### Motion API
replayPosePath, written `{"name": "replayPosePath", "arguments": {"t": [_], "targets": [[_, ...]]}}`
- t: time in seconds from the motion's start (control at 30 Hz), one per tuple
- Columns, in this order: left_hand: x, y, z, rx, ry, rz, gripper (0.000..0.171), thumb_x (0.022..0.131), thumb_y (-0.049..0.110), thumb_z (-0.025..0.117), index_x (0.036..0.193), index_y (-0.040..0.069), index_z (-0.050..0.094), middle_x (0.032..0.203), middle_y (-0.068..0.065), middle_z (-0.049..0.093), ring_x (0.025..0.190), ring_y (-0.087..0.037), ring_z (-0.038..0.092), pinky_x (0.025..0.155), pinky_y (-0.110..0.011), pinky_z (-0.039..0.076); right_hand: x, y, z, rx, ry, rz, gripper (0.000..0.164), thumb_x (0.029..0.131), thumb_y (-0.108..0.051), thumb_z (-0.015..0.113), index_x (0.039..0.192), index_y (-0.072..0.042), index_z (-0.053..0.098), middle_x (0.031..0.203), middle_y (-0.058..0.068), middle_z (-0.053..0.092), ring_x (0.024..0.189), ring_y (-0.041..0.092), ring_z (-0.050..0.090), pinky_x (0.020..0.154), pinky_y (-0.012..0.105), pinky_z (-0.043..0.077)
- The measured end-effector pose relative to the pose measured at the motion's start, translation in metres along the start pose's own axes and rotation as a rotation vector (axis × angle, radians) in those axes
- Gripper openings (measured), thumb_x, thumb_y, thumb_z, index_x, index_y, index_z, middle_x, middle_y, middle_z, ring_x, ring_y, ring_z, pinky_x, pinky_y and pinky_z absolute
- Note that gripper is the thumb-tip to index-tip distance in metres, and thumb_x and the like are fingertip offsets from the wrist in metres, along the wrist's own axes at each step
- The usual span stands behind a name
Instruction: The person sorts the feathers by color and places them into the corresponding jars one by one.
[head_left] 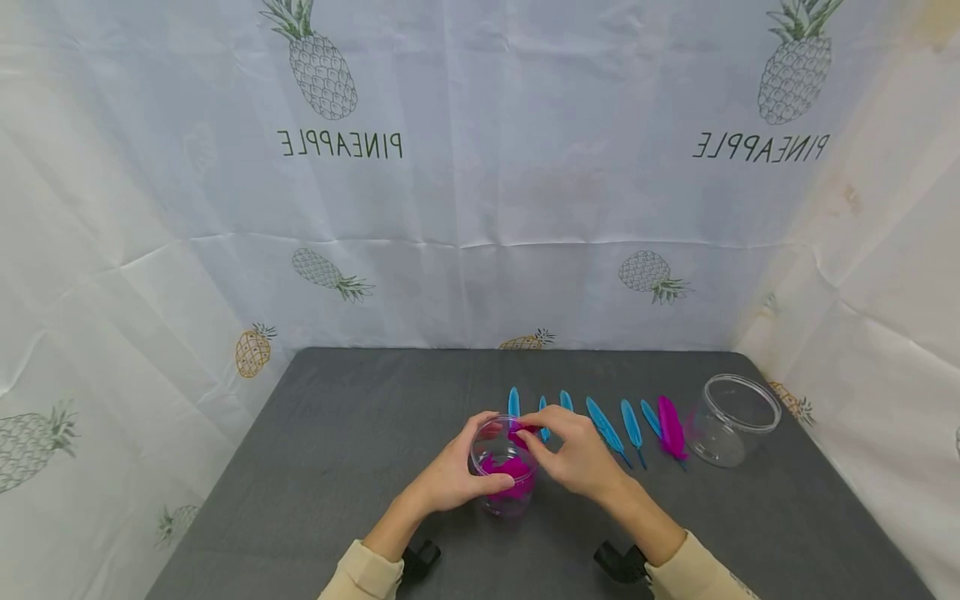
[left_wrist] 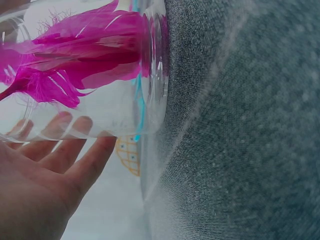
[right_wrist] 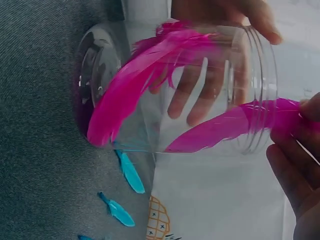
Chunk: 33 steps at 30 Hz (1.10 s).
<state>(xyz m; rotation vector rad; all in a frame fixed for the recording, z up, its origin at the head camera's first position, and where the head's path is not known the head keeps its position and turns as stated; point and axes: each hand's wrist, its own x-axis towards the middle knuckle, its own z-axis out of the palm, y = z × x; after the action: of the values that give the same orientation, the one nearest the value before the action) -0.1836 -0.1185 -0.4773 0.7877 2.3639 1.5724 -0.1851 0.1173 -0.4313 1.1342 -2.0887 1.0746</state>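
Currently, the left hand (head_left: 453, 475) holds the jar (left_wrist: 110, 110) with fingers wrapped round its side, roughly midway between the left and right edges of the tabletop (head_left: 360, 433). The right hand (head_left: 573, 446) pinches a pink feather (right_wrist: 215, 127) at the jar's mouth, its tip inside; more pink plumage (right_wrist: 117, 102) lies lower in the jar. Blue feathers (head_left: 632, 423) line up from behind the jar toward the right edge. Another pink feather (head_left: 672, 429) ends the row, just beside a bigger jar (head_left: 718, 446) near the far right corner.
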Motion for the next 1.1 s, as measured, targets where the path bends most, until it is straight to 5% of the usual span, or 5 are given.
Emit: {"name": "replayPosePath", "arguments": {"t": [0.23, 0.53, 1.1], "targets": [[0.001, -0.001, 0.000, 0.004, -0.007, 0.031, 0.087, 0.090, 0.046, 0.073, 0.157, 0.018, 0.025, 0.150, 0.002, 0.044, 0.138, -0.027, 0.044, 0.109, -0.054, 0.040, -0.001, 0.002, 0.005, -0.076, -0.064, -0.056, 0.031, 0.077, 0.002, 0.085, 0.105, -0.006, 0.075, 0.093, 0.000, 0.073, 0.082, 0.012, 0.065, 0.070, 0.028, 0.059], [0.001, -0.002, 0.001, 0.021, 0.000, 0.023, 0.086, 0.089, 0.050, 0.073, 0.155, 0.024, 0.026, 0.150, 0.003, 0.045, 0.139, -0.025, 0.044, 0.109, -0.053, 0.041, -0.001, 0.001, 0.005, -0.048, -0.102, -0.041, 0.028, 0.079, 0.003, 0.083, 0.104, -0.008, 0.075, 0.092, -0.003, 0.072, 0.081, 0.014, 0.066, 0.069, 0.033, 0.059], [0.000, -0.003, 0.000, 0.001, 0.009, 0.006, 0.084, 0.087, 0.048, 0.075, 0.154, 0.026, 0.028, 0.151, -0.010, 0.046, 0.138, -0.025, 0.044, 0.105, -0.052, 0.045, -0.010, 0.003, -0.028, -0.100, -0.122, -0.040, 0.020, 0.087, -0.003, 0.079, 0.104, -0.011, 0.074, 0.097, -0.006, 0.072, 0.089, 0.012, 0.067, 0.077, 0.030, 0.059]]}}
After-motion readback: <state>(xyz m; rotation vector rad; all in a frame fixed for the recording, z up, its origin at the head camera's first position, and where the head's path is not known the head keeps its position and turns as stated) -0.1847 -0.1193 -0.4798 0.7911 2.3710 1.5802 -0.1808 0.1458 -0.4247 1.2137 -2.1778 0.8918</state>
